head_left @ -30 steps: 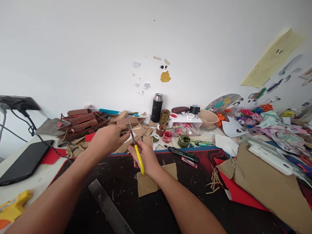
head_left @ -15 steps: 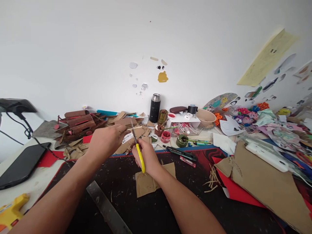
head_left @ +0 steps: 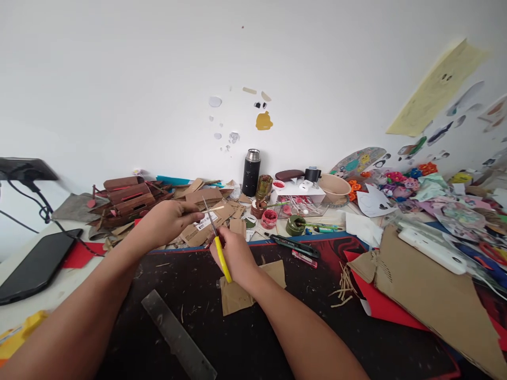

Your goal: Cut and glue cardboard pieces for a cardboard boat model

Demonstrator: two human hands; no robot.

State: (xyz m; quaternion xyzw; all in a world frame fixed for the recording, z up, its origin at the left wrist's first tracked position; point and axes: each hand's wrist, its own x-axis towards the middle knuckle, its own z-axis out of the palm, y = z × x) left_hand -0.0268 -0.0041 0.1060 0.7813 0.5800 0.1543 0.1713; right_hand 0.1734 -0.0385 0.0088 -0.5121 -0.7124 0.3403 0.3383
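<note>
My right hand (head_left: 235, 253) grips a pair of yellow-handled scissors (head_left: 222, 258), blades pointing up and away. My left hand (head_left: 168, 221) is closed in a pinch just left of the blades. A thin pale strip (head_left: 216, 209) sticks out from its fingertips and crosses the blades near their upper part. Beneath the right wrist lies a creased piece of brown cardboard (head_left: 237, 300) on the dark mat (head_left: 301, 311). A steel ruler (head_left: 178, 335) rests on the mat between my forearms.
Cardboard scraps and a brown model (head_left: 132, 198) fill the back left. A black flask (head_left: 251, 173), paint jars (head_left: 295, 226) and a utility knife (head_left: 295, 245) stand or lie ahead. A big cardboard sheet (head_left: 431, 301) is at right, a phone (head_left: 35, 266) at left.
Both hands have shifted slightly left, and the scissors have moved with the right hand. The pale strip at the left fingertips now shows clearly. The view has tilted a little.
</note>
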